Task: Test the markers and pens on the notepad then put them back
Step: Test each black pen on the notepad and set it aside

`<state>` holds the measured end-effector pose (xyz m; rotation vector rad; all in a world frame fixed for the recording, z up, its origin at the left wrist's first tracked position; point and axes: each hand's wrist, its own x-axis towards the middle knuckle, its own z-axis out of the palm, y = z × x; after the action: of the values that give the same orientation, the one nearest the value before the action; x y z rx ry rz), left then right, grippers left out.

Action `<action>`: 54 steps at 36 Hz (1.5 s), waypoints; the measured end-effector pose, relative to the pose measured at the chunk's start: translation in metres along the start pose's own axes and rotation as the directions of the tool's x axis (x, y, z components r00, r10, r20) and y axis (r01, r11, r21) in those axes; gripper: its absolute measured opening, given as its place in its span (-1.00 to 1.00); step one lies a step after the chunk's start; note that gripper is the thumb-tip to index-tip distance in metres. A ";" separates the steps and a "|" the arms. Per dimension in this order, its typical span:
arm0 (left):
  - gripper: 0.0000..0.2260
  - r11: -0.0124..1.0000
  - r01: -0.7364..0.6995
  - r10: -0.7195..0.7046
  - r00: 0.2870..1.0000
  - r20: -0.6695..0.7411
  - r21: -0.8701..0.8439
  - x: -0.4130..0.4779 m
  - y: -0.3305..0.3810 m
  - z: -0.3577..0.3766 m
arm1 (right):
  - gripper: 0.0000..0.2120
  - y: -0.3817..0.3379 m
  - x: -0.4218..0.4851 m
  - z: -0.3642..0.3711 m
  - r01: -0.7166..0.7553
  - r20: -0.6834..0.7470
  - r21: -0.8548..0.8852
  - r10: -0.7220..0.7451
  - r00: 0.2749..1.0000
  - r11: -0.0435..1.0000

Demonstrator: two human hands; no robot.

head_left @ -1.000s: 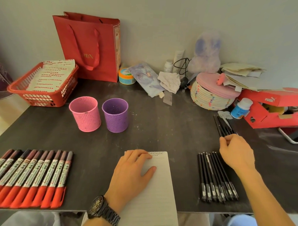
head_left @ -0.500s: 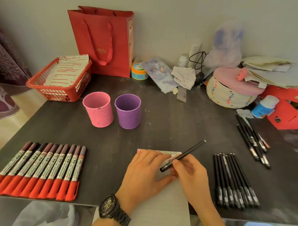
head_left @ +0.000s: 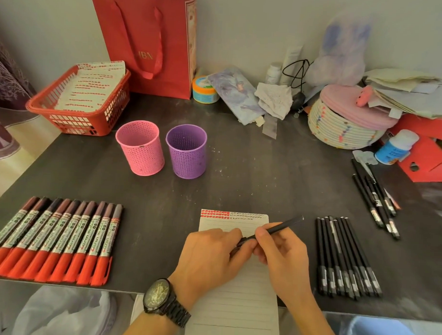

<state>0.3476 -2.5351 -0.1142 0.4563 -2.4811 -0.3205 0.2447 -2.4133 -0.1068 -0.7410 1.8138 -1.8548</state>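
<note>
Dark desk [head_left: 264, 184]: L hand [head_left: 211, 257] & R hand [head_left: 282, 254] fingers [head_left: 261, 236] pinch black pen [head_left: 283, 226] above notepad [head_left: 235, 305].

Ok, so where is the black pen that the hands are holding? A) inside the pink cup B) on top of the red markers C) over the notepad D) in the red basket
C: the left hand and the right hand both grip the black pen just above the lined notepad.
</note>
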 end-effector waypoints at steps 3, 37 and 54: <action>-0.49 0.999 0.050 -0.050 0.998 -0.026 -0.001 0.001 -0.002 0.000 | -0.77 -0.001 -0.001 -0.001 -0.005 0.011 0.019 0.005 1.000 1.000; -0.57 0.973 0.221 -0.208 0.963 0.169 -0.062 0.003 -0.008 0.012 | -0.69 0.018 0.068 -0.008 0.017 -0.209 -0.402 -0.110 0.972 0.915; -0.59 0.971 0.234 -0.224 0.959 0.172 -0.043 0.003 -0.010 0.013 | -0.70 0.020 0.070 -0.006 0.011 -0.187 -0.483 -0.116 0.975 0.875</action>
<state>0.3398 -2.5435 -0.1266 0.7194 -2.5736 -0.5487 0.1863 -2.4544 -0.1214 -0.7991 2.4655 -1.5766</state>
